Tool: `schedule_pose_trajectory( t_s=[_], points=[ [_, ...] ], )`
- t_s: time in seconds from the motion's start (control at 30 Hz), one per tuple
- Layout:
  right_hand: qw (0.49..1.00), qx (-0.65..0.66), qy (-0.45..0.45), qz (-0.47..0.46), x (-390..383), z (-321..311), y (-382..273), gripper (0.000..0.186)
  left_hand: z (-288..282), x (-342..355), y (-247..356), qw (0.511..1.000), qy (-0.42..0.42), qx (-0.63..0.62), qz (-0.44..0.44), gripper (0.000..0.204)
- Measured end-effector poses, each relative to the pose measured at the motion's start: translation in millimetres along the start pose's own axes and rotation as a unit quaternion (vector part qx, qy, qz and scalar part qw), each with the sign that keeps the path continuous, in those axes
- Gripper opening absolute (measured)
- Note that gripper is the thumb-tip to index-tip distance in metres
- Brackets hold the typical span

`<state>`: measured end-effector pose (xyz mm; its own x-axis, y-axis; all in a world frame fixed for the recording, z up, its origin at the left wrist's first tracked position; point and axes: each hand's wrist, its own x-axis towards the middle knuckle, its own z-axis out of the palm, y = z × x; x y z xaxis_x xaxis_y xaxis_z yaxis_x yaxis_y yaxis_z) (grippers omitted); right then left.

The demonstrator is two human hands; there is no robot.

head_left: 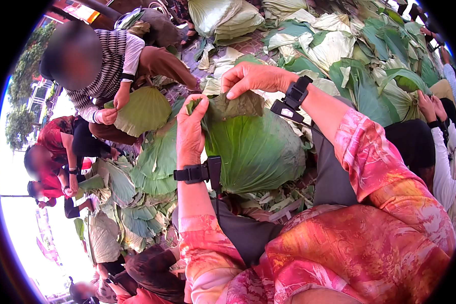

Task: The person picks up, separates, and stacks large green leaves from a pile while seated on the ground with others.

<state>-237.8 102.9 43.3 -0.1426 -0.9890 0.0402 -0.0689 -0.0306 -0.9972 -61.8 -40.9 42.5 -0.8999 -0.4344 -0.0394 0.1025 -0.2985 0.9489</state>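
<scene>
A large green lotus leaf (256,152) hangs in front of my knees, its veins fanning downward. Along its top a dull brownish-green flap (238,106) is folded over. My left hand (191,119) pinches the leaf's upper left edge between thumb and fingers. On the upper right, my right hand (256,80) has thumb and forefinger closed on the folded flap; the exact fingertip contact is partly hidden. Both wrists carry black straps with small devices.
Stacked pale leaves (225,17) lie at the far side, and a heap of green and dried leaves (334,48) spreads to the right. A person on the left holds another lotus leaf (144,111). More people sit along the left; another person's hands (430,107) are at the right.
</scene>
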Motion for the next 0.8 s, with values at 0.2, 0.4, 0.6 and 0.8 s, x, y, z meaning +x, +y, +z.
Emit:
schedule_pose_trajectory(
  t_s=[0.2,0.4,0.6,0.8],
  points=[
    [0.995,0.081,0.062,0.015,-1,6,3,0.011,7,0,3,0.999,-0.008,0.0,-0.051,0.012],
    [0.989,0.125,0.073,-0.009,1,5,7,0.018,9,0,0,1.0,0.008,-0.013,-0.015,0.023],
    [0.99,0.126,0.055,0.018,-2,5,-3,0.026,8,2,-3,1.0,0.011,-0.003,0.014,0.024],
    [0.999,0.004,0.042,-0.007,-2,13,3,0.019,12,3,-8,0.999,0.049,0.003,0.021,0.026]
  ],
)
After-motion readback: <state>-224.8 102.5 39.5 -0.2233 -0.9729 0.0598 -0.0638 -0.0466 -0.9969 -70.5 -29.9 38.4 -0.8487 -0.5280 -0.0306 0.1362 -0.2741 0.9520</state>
